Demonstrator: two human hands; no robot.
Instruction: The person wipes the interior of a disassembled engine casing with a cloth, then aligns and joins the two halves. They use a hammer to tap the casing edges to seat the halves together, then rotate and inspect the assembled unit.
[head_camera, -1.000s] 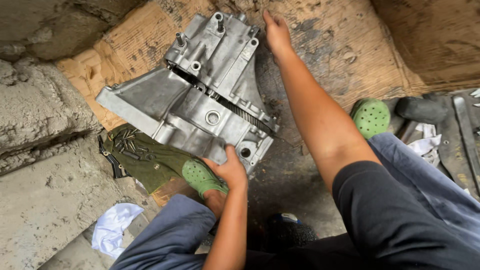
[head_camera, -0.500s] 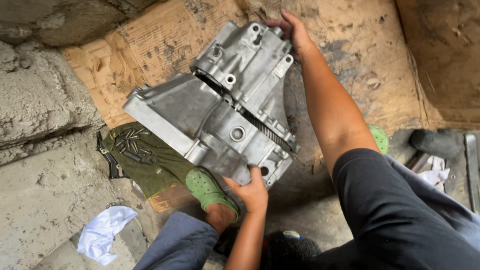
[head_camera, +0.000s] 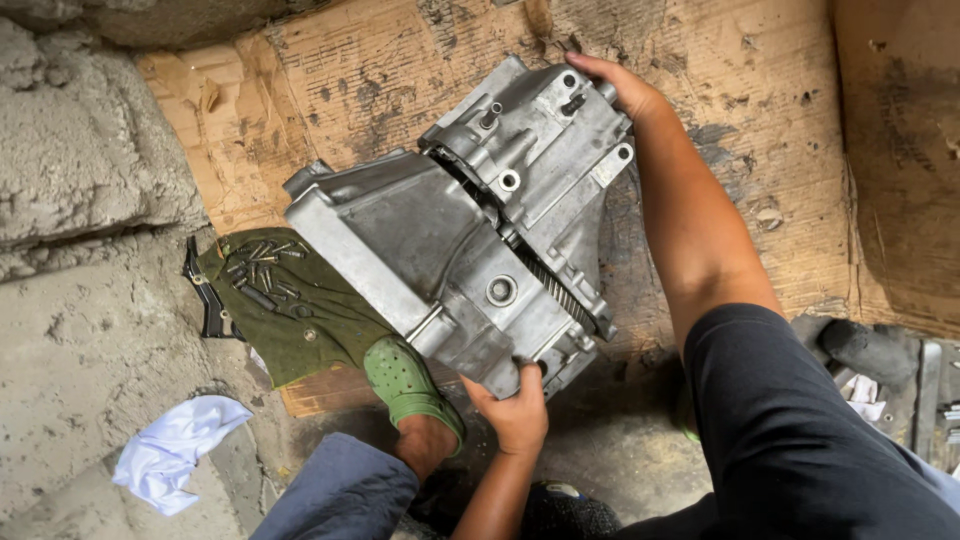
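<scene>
The grey cast-metal gearbox housing lies on stained brown cardboard, its long axis running from near left to far right. Its underside is hidden. The right hand wraps its fingers over the far end; the left hand clamps the near edge, fingertips out of sight.

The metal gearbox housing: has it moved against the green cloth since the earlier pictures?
Yes. The gearbox housing has tipped up: its broad near-left end, earlier low beside the green cloth, now stands raised above it, held by both hands.
</scene>
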